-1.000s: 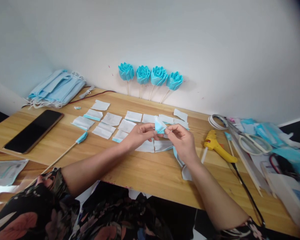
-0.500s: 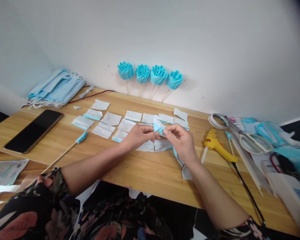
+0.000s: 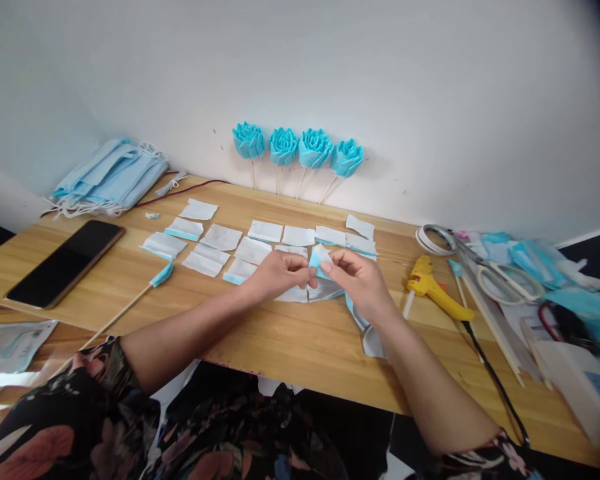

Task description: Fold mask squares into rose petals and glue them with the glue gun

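Note:
Between both hands is a small folded piece of blue and white mask fabric [image 3: 321, 259], raised over the table. My left hand [image 3: 285, 272] pinches its left side between thumb and fingers. From the right, my right hand [image 3: 356, 277] grips the other edge, thumb toward me. Below and behind them lie several cut fabric rectangles [image 3: 221, 237], white side up, some showing a blue edge. A longer blue-grey strip [image 3: 375, 341] sits partly hidden under my right wrist. Left of my left arm rests a wooden stick [image 3: 123, 312] with a blue-wrapped tip [image 3: 161, 275].
Several blue fabric roses [image 3: 283, 147] on sticks lean against the wall. Stacked face masks [image 3: 111, 175] and a phone [image 3: 66, 263] occupy the left. At right are a yellow glue gun [image 3: 437, 290] with its cord, a tape roll [image 3: 435, 240], scissors [image 3: 510, 285] and blue scraps [image 3: 535, 257].
The fabric piece has been folded over further; its upright white point is now lower and tilted right. My right thumb has moved up onto it. Both hands stay in about the same place.

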The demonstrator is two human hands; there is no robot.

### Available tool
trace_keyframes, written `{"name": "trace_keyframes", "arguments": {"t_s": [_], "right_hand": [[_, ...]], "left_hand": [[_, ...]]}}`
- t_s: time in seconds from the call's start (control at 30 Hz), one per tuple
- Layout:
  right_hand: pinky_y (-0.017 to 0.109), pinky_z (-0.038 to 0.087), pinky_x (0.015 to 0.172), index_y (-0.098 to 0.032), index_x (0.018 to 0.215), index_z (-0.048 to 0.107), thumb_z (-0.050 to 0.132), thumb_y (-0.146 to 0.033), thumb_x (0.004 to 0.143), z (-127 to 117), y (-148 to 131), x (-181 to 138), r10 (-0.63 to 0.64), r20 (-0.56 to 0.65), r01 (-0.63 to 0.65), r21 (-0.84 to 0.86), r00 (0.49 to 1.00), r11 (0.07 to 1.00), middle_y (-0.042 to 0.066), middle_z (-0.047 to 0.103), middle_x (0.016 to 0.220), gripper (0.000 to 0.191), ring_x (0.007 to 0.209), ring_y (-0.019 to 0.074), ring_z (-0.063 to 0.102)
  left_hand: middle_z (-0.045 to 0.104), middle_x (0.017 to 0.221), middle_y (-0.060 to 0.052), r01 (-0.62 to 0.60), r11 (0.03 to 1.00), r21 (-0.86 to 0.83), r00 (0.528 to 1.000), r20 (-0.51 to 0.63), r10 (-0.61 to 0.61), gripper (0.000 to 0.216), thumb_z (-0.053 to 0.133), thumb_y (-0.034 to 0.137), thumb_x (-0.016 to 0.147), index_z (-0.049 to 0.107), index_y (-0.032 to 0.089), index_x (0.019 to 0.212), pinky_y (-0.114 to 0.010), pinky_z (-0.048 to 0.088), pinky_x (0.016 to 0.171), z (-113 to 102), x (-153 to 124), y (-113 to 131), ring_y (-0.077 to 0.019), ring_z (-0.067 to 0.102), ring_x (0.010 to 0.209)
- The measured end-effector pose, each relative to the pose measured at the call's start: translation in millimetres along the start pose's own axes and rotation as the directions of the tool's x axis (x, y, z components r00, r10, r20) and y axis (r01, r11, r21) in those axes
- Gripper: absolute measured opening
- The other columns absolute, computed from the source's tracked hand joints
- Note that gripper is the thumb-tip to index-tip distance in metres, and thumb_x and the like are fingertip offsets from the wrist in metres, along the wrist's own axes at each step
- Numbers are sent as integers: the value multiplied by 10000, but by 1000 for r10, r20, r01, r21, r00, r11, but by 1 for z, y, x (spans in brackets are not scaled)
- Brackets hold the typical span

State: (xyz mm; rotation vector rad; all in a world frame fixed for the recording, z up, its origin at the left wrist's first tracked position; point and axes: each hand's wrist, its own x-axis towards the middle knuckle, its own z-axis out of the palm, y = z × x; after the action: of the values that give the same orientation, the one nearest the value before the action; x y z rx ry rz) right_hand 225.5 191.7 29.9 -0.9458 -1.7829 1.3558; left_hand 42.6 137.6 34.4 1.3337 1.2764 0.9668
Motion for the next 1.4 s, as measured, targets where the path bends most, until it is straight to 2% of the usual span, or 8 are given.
{"name": "trace_keyframes", "arguments": {"t_s": [0.37,0.67,0.83,0.93,1.03,1.13,1.23,1.4], "right_hand": [[240,297,569,-183,777,626,657,-385,874,-5,5,0,-53,-95,49,-48,994,998,-51,480,646,225,597,90,380],[251,410,636,-192,735,625,645,-348,866,-4,-2,1,-129,-48,115,-228,990,967,-32,577,676,205,656,118,527],[329,507,818,-208,856,715,618,-348,880,-55,-33,0,-286,-355,134,-395,890,909,25,740,854,172,832,185,678],[369,525,862,-223,978,742,618,-384,885,-97,-56,-15,-369,-435,48,-593,821,804,44,766,931,223,892,220,707],[382,538,851,-230,1076,736,615,-363,876,-130,-58,-39,-316,-395,-115,-761,863,639,62,772,994,268,938,254,715],[412,549,826,-215,1241,664,570,-309,880,-151,-32,-59,-158,-277,-196,-897,948,397,90,767,1050,384,958,292,712],[455,531,913,-87,1416,498,535,-175,836,-159,4,-68,-10,-102,-100,-987,995,125,204,690,1234,588,1145,349,642],[450,511,957,-12,1469,389,436,-85,836,-158,39,-61,1,-120,-120,-993,993,-22,245,665,1248,639,1172,338,621]], "left_hand": [[699,734,-33,-65,984,-168,987,-153,39,216,613,351,832,670,163,744,-230,424,582,-3,4,-1,-102,547,623],[675,697,-16,-110,987,-113,994,-36,107,229,684,376,790,668,163,708,-241,421,625,-1,4,-8,-91,517,607],[675,685,-16,-66,991,-117,995,-86,56,241,683,387,790,653,168,692,-243,413,607,-5,5,-7,-96,513,599],[678,690,-22,-35,990,-137,994,-112,19,262,699,403,772,646,166,675,-248,417,602,-5,4,-4,-104,524,607],[665,671,-21,-42,987,-154,991,-133,21,272,714,411,758,658,164,659,-251,414,602,-4,2,1,-106,517,606],[656,653,-16,-40,986,-162,988,-152,15,273,718,409,752,660,168,637,-251,417,605,-4,1,4,-105,508,597],[649,637,-12,-37,986,-160,988,-155,12,277,717,414,750,663,170,631,-245,418,604,-4,1,5,-102,507,591],[651,638,-14,-53,986,-158,988,-150,29,295,715,433,753,660,167,638,-244,422,605,-5,4,-1,-105,513,594]]}}
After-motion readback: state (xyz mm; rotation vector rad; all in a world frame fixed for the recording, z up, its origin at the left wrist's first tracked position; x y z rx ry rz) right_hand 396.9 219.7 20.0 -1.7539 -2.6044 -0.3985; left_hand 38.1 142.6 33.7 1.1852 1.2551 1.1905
